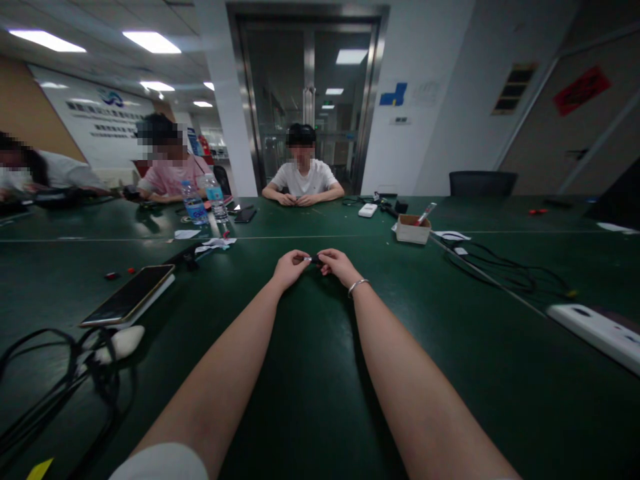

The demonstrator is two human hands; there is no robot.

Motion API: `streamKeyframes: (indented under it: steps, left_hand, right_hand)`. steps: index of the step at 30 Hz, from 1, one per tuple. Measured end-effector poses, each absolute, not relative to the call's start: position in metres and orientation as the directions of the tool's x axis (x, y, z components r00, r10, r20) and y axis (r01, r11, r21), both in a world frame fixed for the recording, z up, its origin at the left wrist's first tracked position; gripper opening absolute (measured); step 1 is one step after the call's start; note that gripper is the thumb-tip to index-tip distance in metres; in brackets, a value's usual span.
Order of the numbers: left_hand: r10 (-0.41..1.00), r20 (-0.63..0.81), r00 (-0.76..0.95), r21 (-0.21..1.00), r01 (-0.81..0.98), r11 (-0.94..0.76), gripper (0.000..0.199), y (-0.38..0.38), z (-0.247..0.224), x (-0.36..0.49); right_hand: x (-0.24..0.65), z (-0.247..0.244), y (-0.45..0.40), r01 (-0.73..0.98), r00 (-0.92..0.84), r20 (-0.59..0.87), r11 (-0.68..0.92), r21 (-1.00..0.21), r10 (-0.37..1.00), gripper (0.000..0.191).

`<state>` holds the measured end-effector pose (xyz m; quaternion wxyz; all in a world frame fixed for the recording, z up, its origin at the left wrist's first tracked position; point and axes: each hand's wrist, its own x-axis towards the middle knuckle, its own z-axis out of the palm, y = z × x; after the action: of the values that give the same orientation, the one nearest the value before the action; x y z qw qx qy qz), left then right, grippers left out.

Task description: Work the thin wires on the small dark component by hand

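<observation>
Both my arms stretch forward over the dark green table. My left hand pinches the pale, shiny end of a small dark object between thumb and fingers. From the other side, my right hand grips the object's black end, with a silver bracelet around the wrist. The object lies level between the fingertips, just above the tabletop. Most of it is covered by the fingers, and it is too small to name.
A phone on a white box and tangled black cables lie at left. Two water bottles stand beyond. At right are a small open box, more cables and a white power strip. Several people sit around the table.
</observation>
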<state>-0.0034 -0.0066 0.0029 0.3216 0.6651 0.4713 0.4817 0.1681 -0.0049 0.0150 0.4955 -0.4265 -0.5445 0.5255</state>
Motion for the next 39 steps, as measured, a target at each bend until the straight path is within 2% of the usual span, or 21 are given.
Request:
streamKeyframes:
  steps: [15, 21, 28, 33, 39]
  left_hand:
    - [0.937, 0.336, 0.093, 0.88, 0.324, -0.348, 0.026, -0.003, -0.001, -0.004]
    - [0.934, 0.357, 0.018, 0.884, 0.315, -0.344, 0.022, -0.003, 0.0, -0.001]
    - [0.951, 0.298, -0.085, 0.932, 0.24, -0.271, 0.022, -0.004, 0.004, -0.003]
    - [0.954, 0.299, 0.004, 0.914, 0.285, -0.288, 0.022, -0.005, 0.004, -0.003]
    - [0.96, 0.278, 0.033, 0.918, 0.284, -0.276, 0.027, -0.004, 0.001, -0.004]
  right_hand:
    - [0.168, 0.013, -0.003, -0.058, -0.128, 0.091, 0.084, -0.995, 0.988, 0.003]
    - [0.166, 0.014, -0.005, -0.055, -0.111, 0.131, 0.126, -0.991, 0.985, 0.006]
    - [0.17, 0.013, -0.004, -0.106, -0.049, 0.102, 0.096, -0.99, 0.994, 0.01]
    - [0.169, 0.015, -0.008, -0.074, -0.138, 0.129, 0.12, -0.99, 0.982, 0.011]
    - [0.17, 0.014, -0.009, -0.082, -0.156, 0.144, 0.132, -0.988, 0.977, 0.011]
